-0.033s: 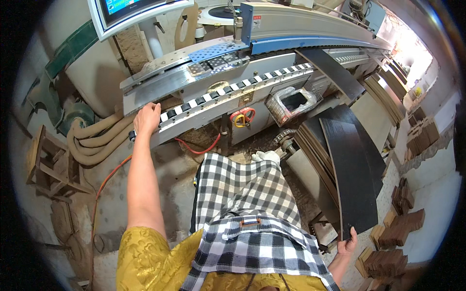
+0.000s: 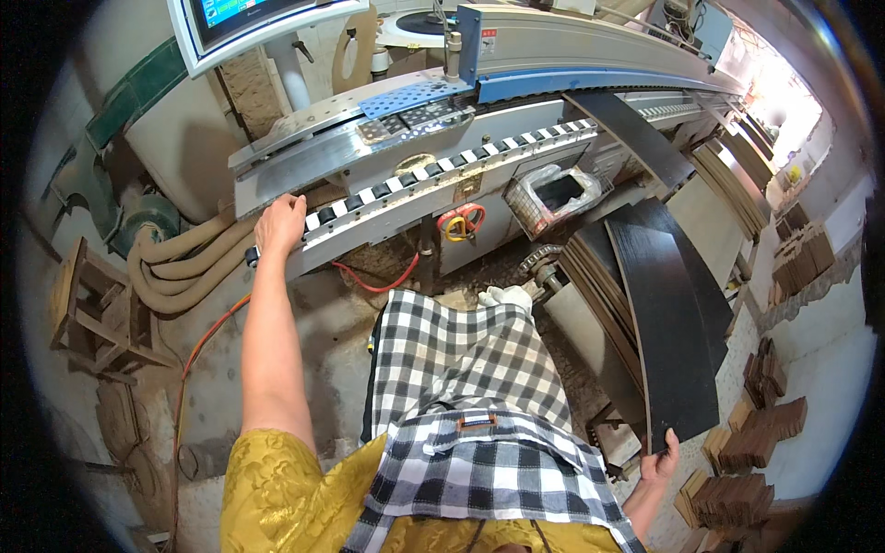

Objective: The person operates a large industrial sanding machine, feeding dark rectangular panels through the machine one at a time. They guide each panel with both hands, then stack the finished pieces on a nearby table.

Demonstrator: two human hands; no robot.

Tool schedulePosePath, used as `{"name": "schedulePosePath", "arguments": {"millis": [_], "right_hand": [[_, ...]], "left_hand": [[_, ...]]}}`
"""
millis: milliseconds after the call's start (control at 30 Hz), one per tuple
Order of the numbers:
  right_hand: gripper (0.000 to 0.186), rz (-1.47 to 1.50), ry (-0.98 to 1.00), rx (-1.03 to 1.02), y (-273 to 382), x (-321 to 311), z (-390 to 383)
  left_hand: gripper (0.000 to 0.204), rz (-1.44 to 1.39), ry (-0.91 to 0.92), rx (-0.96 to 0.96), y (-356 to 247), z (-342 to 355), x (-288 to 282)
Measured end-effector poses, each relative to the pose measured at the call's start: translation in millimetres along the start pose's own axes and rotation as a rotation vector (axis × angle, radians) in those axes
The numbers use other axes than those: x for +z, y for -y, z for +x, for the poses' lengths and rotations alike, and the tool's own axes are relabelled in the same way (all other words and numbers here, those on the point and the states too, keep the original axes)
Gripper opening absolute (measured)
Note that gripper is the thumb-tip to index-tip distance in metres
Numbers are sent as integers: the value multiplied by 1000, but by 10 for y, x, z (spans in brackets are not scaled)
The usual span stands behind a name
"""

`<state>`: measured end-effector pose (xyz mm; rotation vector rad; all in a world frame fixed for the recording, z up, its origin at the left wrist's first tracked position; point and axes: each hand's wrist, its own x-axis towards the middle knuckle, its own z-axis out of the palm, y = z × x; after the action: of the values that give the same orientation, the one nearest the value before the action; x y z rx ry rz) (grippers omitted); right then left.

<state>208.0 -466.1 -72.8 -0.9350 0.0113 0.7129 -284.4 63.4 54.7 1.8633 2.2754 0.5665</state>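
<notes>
My left hand (image 2: 281,226) has its fingers curled over the near left end of the roller rail (image 2: 394,188) along the machine's front, beside a bare metal table (image 2: 277,184). My right hand (image 2: 661,456) grips the near end of a long black panel (image 2: 664,341) at the lower right, thumb on its top face. That panel lies over a stack of similar boards (image 2: 590,304), some with brown edges showing. Another dark panel (image 2: 627,138) rests across the machine's front further right. My checked apron (image 2: 461,350) hangs between my arms.
A screen (image 2: 240,18) stands at upper left above hoses (image 2: 171,276) and a wooden stool (image 2: 88,313). A wire basket with a plastic liner (image 2: 553,203) and coloured-handled scissors (image 2: 458,226) are at the machine's front. More board stacks (image 2: 756,424) line the right wall. A red hose (image 2: 378,284) runs low.
</notes>
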Motion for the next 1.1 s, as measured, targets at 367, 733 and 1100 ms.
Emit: {"name": "schedulePosePath", "arguments": {"millis": [367,733,1100], "right_hand": [[51,-44,333,67,-374,1206,122],[45,-199,657,437,-1471,2780,86],[44,-622,1187,650,-1979,3456,-248]], "left_hand": [[38,9,-18,1,44,29,29],[38,-4,-17,12,24,22,13],[37,-8,-6,-10,-19,-19,-33]]}}
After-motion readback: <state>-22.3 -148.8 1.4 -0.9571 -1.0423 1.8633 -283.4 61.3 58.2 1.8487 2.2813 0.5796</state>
